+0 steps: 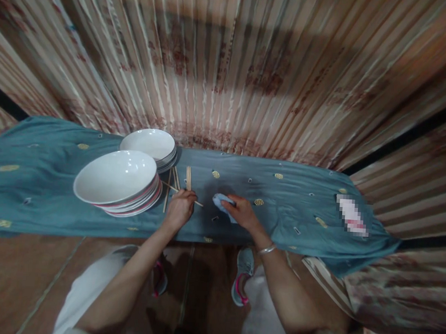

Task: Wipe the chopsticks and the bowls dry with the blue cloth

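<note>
My left hand (pixel 180 207) is closed over wooden chopsticks (pixel 188 177) on the cloth-covered table. A small bunch points away from the fingers, and a crossing chopstick (pixel 170 186) shows on both sides of the hand. How many are gripped is hidden. More loose chopsticks (pixel 166 199) lie just left of it. In my right hand (pixel 241 212) is a crumpled light blue cloth (pixel 223 202), pinched between thumb and fingers above or on the tabletop. Left of my left hand stands a stack of large white bowls (pixel 114 178), the top one tilted.
Behind the large bowls is a second stack of white bowls (pixel 149 143). A teal patterned tablecloth (pixel 288 206) covers the narrow table. At the right end lies a pixelated pale object (pixel 352 215). Pleated curtains (pixel 229 71) hang close behind the table.
</note>
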`<act>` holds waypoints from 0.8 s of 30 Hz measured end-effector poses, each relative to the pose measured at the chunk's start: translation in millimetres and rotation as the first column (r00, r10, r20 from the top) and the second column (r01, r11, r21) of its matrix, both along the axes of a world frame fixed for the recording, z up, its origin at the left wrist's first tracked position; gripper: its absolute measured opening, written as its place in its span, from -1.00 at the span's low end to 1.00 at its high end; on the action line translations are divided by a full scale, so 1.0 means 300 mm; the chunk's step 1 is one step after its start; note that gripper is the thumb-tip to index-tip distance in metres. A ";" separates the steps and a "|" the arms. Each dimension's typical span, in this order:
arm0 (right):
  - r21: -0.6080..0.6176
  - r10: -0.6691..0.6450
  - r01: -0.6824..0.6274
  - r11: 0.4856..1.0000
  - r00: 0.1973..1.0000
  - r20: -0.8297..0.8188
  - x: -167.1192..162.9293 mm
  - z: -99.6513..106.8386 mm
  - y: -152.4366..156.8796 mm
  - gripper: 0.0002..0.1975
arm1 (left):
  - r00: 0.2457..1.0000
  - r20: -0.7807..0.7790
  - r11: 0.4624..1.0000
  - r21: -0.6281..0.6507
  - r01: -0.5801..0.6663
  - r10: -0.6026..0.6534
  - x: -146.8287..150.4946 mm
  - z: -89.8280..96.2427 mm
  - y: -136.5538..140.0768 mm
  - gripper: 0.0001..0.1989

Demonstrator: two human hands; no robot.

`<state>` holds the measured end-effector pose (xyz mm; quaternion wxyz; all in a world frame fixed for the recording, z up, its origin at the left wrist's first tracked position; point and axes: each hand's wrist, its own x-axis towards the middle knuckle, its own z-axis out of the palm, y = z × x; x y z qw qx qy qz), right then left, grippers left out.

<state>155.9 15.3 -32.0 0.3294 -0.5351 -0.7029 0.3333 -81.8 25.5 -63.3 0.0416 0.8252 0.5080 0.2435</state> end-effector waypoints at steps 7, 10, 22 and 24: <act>-0.340 -0.305 0.148 0.929 0.826 -0.474 -0.035 -0.019 0.019 -0.54 | 0.996 0.018 0.996 -0.001 0.087 -0.087 0.052 0.093 -0.036 -0.73; -0.505 -0.425 0.075 0.860 0.653 -0.627 -0.063 -0.025 0.026 -0.59 | 0.988 0.057 0.987 0.082 0.135 -0.140 0.084 0.132 -0.072 -0.73; -0.612 -0.507 -0.438 0.658 0.344 -0.791 -0.136 -0.003 -0.009 -0.69 | 0.881 0.218 0.907 0.137 0.398 -0.420 0.190 0.135 -0.227 -0.68; -0.604 -0.491 -0.414 0.681 0.354 -0.796 -0.130 0.001 -0.009 -0.77 | 0.877 0.245 0.910 0.108 0.399 -0.414 0.187 0.126 -0.230 -0.68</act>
